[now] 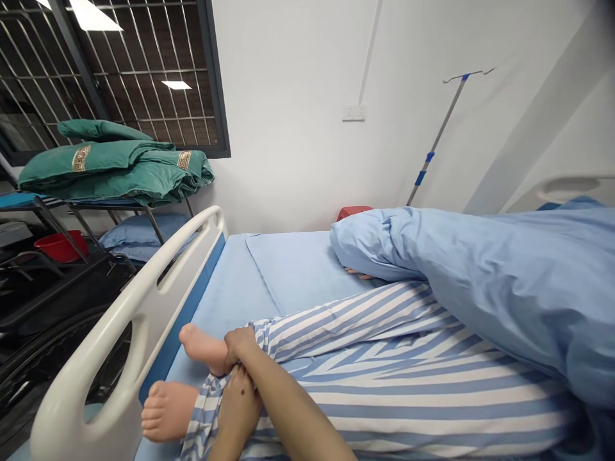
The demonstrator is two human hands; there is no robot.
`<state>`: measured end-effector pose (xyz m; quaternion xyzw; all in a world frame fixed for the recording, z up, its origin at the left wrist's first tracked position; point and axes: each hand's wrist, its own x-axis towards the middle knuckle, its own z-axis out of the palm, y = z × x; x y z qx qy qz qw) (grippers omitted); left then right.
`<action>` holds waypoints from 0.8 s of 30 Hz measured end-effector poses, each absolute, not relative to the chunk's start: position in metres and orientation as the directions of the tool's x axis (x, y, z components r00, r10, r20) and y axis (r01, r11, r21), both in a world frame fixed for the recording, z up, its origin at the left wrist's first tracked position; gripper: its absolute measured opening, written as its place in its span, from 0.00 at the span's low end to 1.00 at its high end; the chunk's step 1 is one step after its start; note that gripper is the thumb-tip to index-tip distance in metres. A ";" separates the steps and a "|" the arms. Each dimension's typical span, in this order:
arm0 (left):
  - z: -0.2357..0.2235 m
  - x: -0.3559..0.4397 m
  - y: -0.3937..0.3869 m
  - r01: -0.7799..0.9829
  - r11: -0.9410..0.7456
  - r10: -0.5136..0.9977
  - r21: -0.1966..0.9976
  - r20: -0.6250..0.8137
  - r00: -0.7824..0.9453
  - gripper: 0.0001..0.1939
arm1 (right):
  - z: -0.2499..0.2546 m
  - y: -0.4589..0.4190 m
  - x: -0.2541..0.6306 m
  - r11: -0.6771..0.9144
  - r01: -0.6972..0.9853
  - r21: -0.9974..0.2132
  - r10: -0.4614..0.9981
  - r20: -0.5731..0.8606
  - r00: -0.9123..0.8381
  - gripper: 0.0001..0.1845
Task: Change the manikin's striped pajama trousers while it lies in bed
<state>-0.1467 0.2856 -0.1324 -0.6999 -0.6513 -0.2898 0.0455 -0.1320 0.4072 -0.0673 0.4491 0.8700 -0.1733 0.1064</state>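
Pale-blue bed sheet (293, 262) runs beneath a white wall (288, 115), and at lower centre the right hand (237, 342) and left hand (235, 410) are both clenched on the striped pyjama trousers (384, 378), bunching the cloth beside the bare feet (166, 410). Legs are covered to the ankles, with a blue quilt (471, 282) lying across the right of frame.

Two hands (239, 410), two feet (168, 410) (both bare).

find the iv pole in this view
In the head view, the IV pole stands at upper right against the white wall, right of the wall socket, its foot going behind the blue quilt on the bed.
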 end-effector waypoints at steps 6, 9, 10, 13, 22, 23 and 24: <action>-0.122 -0.142 0.268 0.953 -0.208 0.861 0.220 0.503 0.072 0.13 | -0.078 0.382 -0.122 0.581 0.799 -0.156 0.798 -0.084 -0.597 0.38; -0.108 -0.150 0.253 0.969 -0.218 0.832 0.116 0.541 0.123 0.11 | -0.079 0.368 -0.119 0.584 0.798 -0.152 0.807 -0.003 -0.591 0.30; -0.102 -0.155 0.248 0.974 -0.214 0.821 0.074 0.554 0.138 0.10 | -0.078 0.364 -0.119 0.583 0.799 -0.150 0.809 0.011 -0.588 0.27; -0.085 -0.176 0.233 0.982 -0.175 0.758 -0.073 0.627 0.182 0.08 | -0.074 0.356 -0.121 0.587 0.796 -0.150 0.808 0.041 -0.588 0.25; -0.078 -0.219 0.242 0.986 -0.132 0.680 -0.104 0.714 0.167 0.12 | -0.082 0.366 -0.131 0.580 0.773 -0.256 0.803 0.021 -0.595 0.34; -0.082 -0.216 0.246 0.990 -0.131 0.691 -0.061 0.711 0.135 0.13 | -0.083 0.369 -0.131 0.565 0.785 -0.253 0.812 0.001 -0.584 0.35; -0.086 -0.211 0.249 0.991 -0.133 0.705 -0.010 0.702 0.102 0.14 | -0.083 0.372 -0.132 0.553 0.796 -0.247 0.818 -0.020 -0.575 0.35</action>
